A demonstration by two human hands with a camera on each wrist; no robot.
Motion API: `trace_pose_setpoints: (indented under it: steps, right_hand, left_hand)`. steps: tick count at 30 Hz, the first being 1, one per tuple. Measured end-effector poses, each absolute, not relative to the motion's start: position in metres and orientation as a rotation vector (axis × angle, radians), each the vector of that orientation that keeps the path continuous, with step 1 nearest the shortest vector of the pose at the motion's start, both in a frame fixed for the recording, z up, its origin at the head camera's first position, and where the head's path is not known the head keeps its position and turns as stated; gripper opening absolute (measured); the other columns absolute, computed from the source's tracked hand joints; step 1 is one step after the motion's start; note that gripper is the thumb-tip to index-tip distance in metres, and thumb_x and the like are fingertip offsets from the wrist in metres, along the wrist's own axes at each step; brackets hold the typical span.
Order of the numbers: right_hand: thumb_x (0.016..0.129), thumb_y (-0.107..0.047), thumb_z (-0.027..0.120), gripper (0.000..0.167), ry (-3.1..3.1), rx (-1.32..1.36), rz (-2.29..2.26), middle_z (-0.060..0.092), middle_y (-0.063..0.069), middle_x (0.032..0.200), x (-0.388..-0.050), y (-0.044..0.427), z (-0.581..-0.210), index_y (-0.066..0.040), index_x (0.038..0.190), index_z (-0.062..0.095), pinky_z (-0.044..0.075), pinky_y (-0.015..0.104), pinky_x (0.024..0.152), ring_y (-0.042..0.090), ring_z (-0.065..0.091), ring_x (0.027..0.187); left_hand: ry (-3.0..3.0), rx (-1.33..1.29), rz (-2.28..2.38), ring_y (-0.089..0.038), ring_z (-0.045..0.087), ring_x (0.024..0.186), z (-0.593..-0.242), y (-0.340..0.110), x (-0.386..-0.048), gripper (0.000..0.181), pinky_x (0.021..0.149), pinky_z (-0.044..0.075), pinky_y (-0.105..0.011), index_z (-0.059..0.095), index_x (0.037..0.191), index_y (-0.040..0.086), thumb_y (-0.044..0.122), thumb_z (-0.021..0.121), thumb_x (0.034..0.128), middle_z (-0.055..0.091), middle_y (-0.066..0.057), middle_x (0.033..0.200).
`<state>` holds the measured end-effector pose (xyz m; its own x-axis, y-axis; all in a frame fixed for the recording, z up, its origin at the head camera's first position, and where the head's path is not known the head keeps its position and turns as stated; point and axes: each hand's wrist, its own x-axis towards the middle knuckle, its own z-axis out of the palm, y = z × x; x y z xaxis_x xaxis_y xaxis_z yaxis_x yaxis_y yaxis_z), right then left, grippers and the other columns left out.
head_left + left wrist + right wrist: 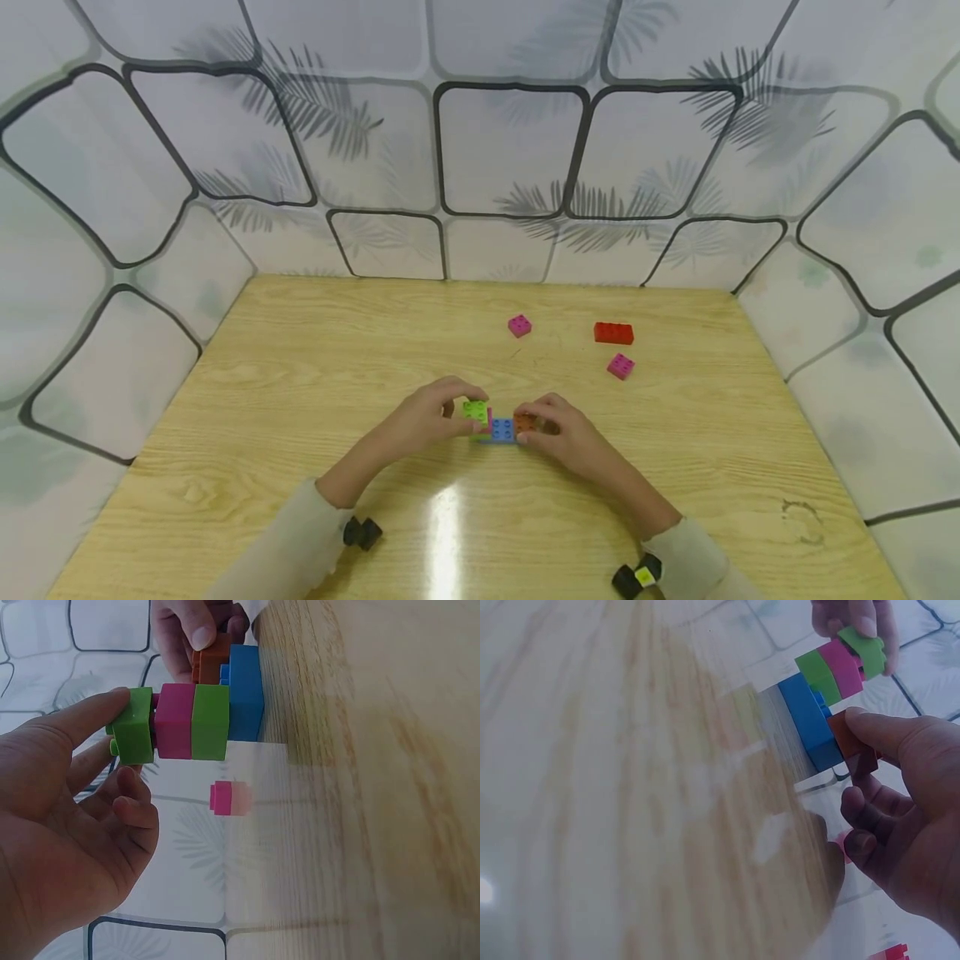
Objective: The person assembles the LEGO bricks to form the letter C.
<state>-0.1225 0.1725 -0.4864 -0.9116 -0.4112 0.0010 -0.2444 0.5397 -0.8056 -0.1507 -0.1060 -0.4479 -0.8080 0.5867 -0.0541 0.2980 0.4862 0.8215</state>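
A long blue brick [502, 431] lies on the table. In the left wrist view, a green brick [210, 721] sits on one end of it, with a pink brick [174, 720] on top. Above that, a second green brick [133, 729] stands slightly tilted, with a narrow gap showing under it. My left hand [427, 419] pinches this upper green brick between thumb and fingers. At the blue brick's other end, my right hand [567, 437] pinches an orange-brown brick [846, 736]. That brick touches the blue one; whether it is fully pressed on, I cannot tell.
Beyond the hands lie a loose pink brick [520, 326], another pink brick [621, 367] and a long red brick [613, 333]. The wooden table [337, 333] meets patterned walls [510, 150] at its back and sides.
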Motion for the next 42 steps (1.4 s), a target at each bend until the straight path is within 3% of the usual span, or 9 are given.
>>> trace_pose_setpoints:
  steps: [13,27,36,42]
  right_hand:
    - [0.094,-0.034,0.072,0.038,2.607,-0.565,-1.293,0.058,-0.003,0.111,-0.123,0.172,-0.487,-0.019,0.129,0.068,0.047,0.024,0.077,0.013,0.051,0.089]
    - [0.094,-0.036,0.07,0.039,2.585,-0.563,-1.312,0.057,-0.004,0.111,-0.122,0.174,-0.487,-0.02,0.13,0.067,0.047,0.025,0.077,0.015,0.051,0.089]
    - [0.094,-0.039,0.071,0.039,2.601,-0.553,-1.295,0.057,-0.006,0.111,-0.122,0.175,-0.486,-0.021,0.129,0.067,0.047,0.026,0.077,0.014,0.051,0.09]
    - [0.094,-0.037,0.071,0.038,2.6,-0.551,-1.291,0.057,-0.005,0.111,-0.122,0.173,-0.486,-0.021,0.128,0.068,0.047,0.025,0.077,0.014,0.05,0.089]
  left_hand:
    - [2.44,0.719,1.227,-0.015,0.051,0.089,-0.448,-0.1,-0.149,0.044,0.07,0.047,-0.03,0.066,0.13,0.023,0.039,0.075,0.0911,0.062,0.013,0.125]
    - [2.496,0.682,1.151,-0.015,0.05,0.077,-0.454,-0.097,-0.153,0.047,0.06,0.045,-0.03,0.067,0.129,0.028,0.05,0.074,0.0881,0.062,0.019,0.122]
    - [2.458,0.702,1.281,-0.014,0.053,0.084,-0.461,-0.096,-0.148,0.052,0.066,0.048,-0.027,0.062,0.136,0.021,0.04,0.076,0.0895,0.06,0.008,0.127]
    - [2.461,0.676,1.347,-0.015,0.054,0.09,-0.459,-0.096,-0.144,0.044,0.072,0.049,-0.03,0.066,0.13,0.021,0.042,0.074,0.0912,0.061,0.011,0.127]
